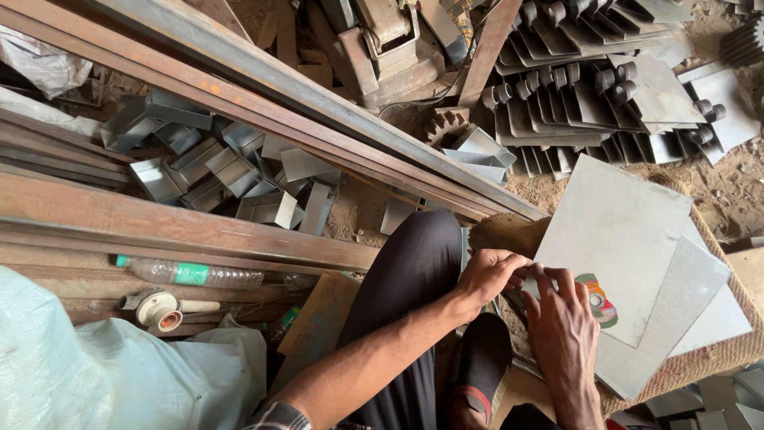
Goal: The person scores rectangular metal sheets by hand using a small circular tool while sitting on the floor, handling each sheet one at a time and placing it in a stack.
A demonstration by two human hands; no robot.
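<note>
Both hands, left and right, pinching metal sheet edge at five o'clock; sharp rim could cut fingers.

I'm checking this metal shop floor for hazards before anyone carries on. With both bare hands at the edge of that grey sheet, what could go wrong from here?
1. Both the left hand and right hand are bare at the edge of the top grey sheet; a raw edge could cut a finger.
2. The sheets sit in a skewed stack on the woven mat; one might slide.
3. Loose bent metal pieces lie near the knee, a possible snag.
</note>
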